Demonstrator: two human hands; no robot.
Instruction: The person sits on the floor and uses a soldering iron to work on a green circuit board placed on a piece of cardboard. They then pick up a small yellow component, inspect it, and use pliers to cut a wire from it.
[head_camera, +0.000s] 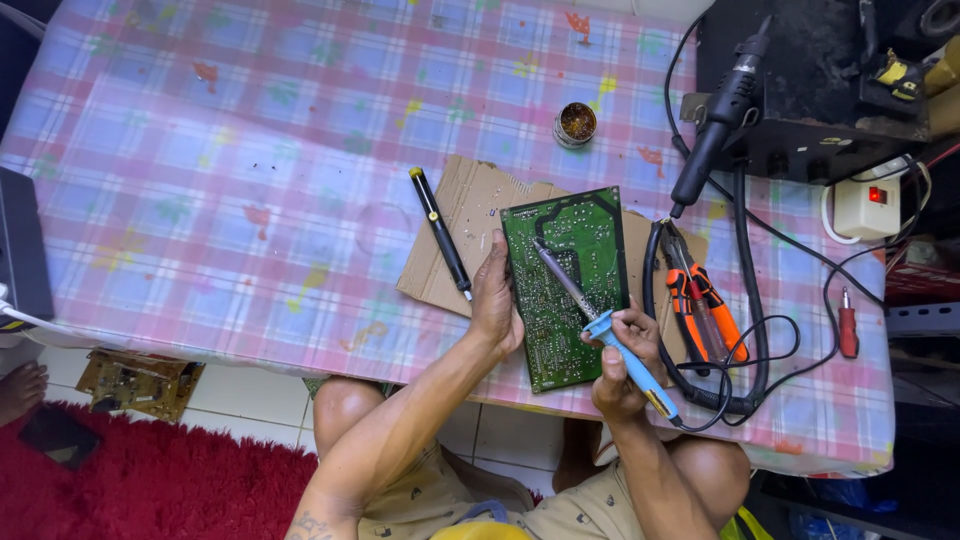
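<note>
A green circuit board (575, 250) lies on a piece of brown cardboard (470, 215) near the table's front edge. My left hand (497, 300) grips the board's left edge and steadies it. My right hand (622, 360) holds a blue-handled soldering iron (600, 325), its metal tip resting on the board's upper middle. A black pen-like tool (440, 232) lies on the cardboard's left side, just left of my left hand.
A round tin of brass wool (576, 123) sits behind the board. Orange-handled pliers (700, 300) and looped black cables (745, 330) lie to the right. A black hot-air wand (715, 125) leans on a dark station (810, 90). A white power strip (866, 207) and a red screwdriver (848, 325) are farther right.
</note>
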